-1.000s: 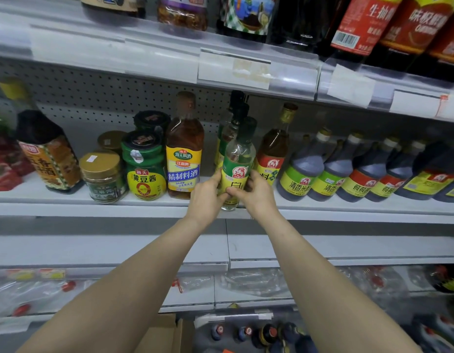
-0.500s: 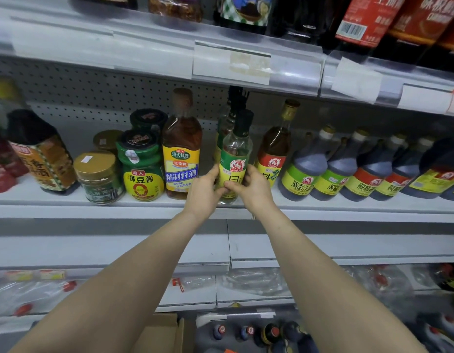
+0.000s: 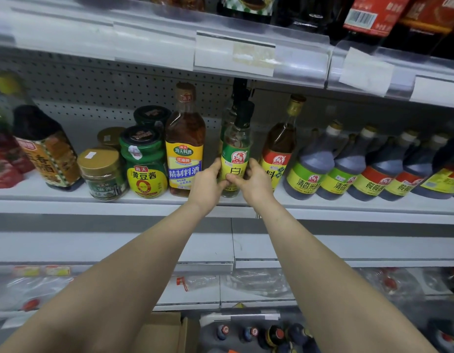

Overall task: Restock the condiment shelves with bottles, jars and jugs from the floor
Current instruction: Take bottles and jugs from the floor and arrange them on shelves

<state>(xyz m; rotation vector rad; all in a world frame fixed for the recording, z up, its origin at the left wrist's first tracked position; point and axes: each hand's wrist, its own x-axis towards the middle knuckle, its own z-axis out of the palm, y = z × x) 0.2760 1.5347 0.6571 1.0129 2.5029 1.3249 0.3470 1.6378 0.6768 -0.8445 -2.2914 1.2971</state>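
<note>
Seating: clear bottle [image 3: 235, 159] with green-and-yellow label, held upright on the middle shelf [image 3: 68, 203], between the amber cooking-wine bottle [image 3: 185, 141] and the red-labelled bottle [image 3: 280, 149].
Left hand [image 3: 206, 183]: wrapped round the bottle's left flank low on the label; fingers curled and pressed against the glass, thumb in front near the base.
Right hand [image 3: 255, 183]: mirrors the left on the right flank; thumb [image 3: 233, 178] laid across the label front, remaining fingers behind and out of sight.
Reason for two-handed hold: likely to steady a tall, narrow body in a tight gap and turn the label forward.
Base contact: appears to rest near the shelf front edge; contact hidden by both hands, so cannot be confirmed.
Row behind: at least one similar dark-capped bottle [image 3: 239, 93] directly behind, suggesting front-facing of a matching row.
Neighbours left: green-lidded jar [image 3: 144, 164] and gold-lidded jar [image 3: 101, 171], grouped by type.
Neighbours right: dark jugs [image 3: 312, 169], handles turned back, labels out.
Remaining stock: capped bottles [image 3: 261, 332] on the floor below, beside a cardboard box [image 3: 164, 332]; restocking judged unfinished.
</note>
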